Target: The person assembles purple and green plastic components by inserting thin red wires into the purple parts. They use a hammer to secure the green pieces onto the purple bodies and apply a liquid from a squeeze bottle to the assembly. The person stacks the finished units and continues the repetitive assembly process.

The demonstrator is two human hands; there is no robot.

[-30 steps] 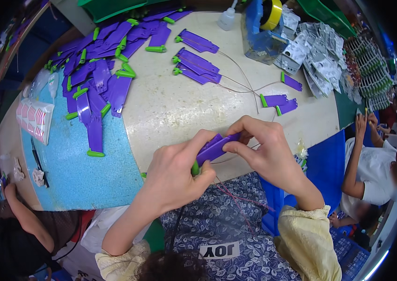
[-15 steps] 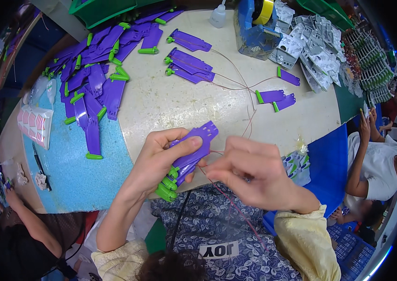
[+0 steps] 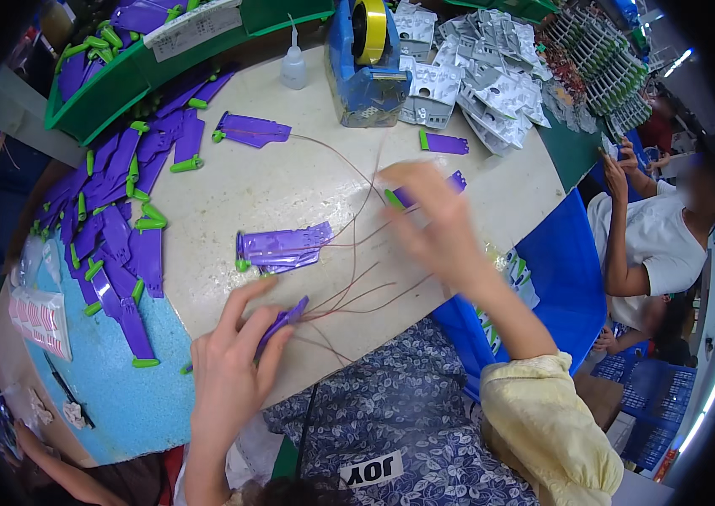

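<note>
My left hand (image 3: 235,358) is closed around a flat purple plastic piece (image 3: 280,327), seen nearly edge-on. Several thin reddish-brown wires (image 3: 366,309) fan out from it to the right. Just beyond this hand, a small group of similar purple pieces (image 3: 286,246) lies on the table, with a green end showing. My right hand (image 3: 446,232) is blurred, thumb and fingers apart, over a purple piece with a green end (image 3: 435,187) that it partly covers. Whether a wire touches its fingers is unclear. Single purple pieces lie farther away, at left (image 3: 252,131) and right (image 3: 444,143).
A heap of purple pieces (image 3: 109,219) covers the left side, below a green bin (image 3: 121,88). At the back are a dropper bottle (image 3: 293,69), a blue tape dispenser (image 3: 366,93) and grey plastic parts (image 3: 492,76). A blue bin (image 3: 564,270) stands at right, near another person (image 3: 653,232).
My right hand has left the wire beside my left hand and reached out to the far right. A group of purple pieces now lies nearer my left hand. The view has shifted too.
</note>
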